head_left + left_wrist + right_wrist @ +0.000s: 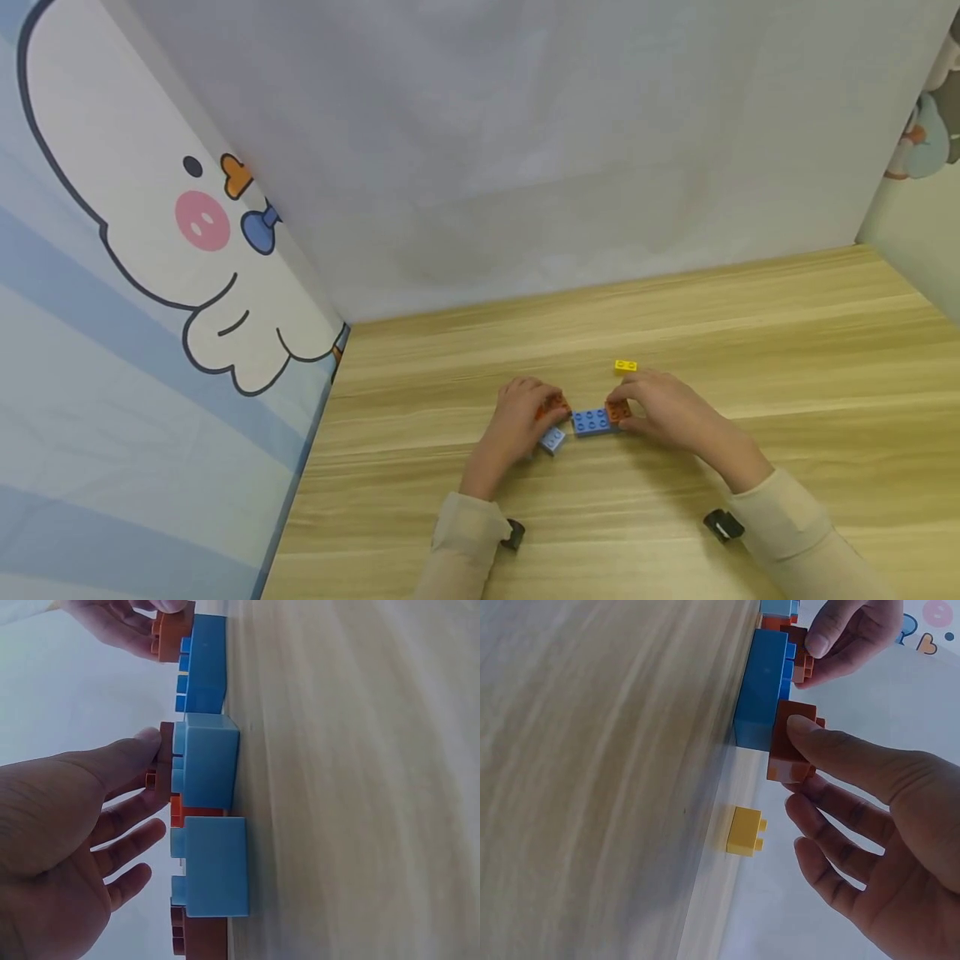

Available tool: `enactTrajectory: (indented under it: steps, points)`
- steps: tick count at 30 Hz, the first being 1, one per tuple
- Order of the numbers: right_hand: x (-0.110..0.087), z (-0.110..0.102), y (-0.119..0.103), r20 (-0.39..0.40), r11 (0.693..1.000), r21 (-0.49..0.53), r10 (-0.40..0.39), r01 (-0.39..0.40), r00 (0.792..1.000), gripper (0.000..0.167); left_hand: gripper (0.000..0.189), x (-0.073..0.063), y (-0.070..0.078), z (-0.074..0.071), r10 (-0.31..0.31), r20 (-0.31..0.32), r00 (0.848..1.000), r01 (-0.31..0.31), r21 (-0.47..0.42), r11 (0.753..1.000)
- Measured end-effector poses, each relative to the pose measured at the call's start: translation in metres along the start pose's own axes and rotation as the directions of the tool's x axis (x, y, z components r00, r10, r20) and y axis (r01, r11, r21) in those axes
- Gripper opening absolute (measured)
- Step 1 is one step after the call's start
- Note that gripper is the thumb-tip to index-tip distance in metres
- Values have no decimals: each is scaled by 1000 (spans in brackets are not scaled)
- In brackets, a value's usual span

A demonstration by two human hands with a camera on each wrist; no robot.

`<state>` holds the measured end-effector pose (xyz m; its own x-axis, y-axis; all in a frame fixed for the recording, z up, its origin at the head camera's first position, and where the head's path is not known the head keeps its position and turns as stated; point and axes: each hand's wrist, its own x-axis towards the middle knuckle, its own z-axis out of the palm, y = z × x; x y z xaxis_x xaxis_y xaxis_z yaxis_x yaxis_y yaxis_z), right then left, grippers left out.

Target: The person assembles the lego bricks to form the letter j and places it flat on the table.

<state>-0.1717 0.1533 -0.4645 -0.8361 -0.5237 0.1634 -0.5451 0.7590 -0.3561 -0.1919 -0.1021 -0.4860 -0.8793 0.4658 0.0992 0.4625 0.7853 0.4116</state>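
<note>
Misalignment is judged the chief risk. An orange brick (787, 750) is pinched by the right hand (663, 408) over one end of the blue brick (591, 422), which rests on the tabletop (750, 333). That end is overhung, so tipping could be caused by uneven pressure; full seating cannot be confirmed. A red-brown brick (166, 774) is pinched by the left hand (519, 417), near the opposite end. No direct grip on the blue brick is seen; it could be slid by a sideways push. A pale-blue brick (552, 440), close to the left hand, could be knocked.
</note>
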Motion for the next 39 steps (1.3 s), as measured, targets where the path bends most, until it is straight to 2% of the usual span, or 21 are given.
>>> enactTrajectory:
  steps: [9,22,27,39]
  points:
    - [0,-1,1,0,1000,6,-8,8,1000,26,37,-1,6,-7,44,-10,999,-44,-9,999]
    - [0,1,4,9,1000,13,1,-2,1000,26,36,-2,12,-7,106,52,993,-104,-45,994]
    - [0,1,4,9,1000,15,6,-6,1000,26,35,-3,13,-7,126,56,990,-123,-62,991]
    - [0,2,4,16,1000,22,14,-14,1000,26,36,-5,17,-6,111,92,990,-104,-78,992]
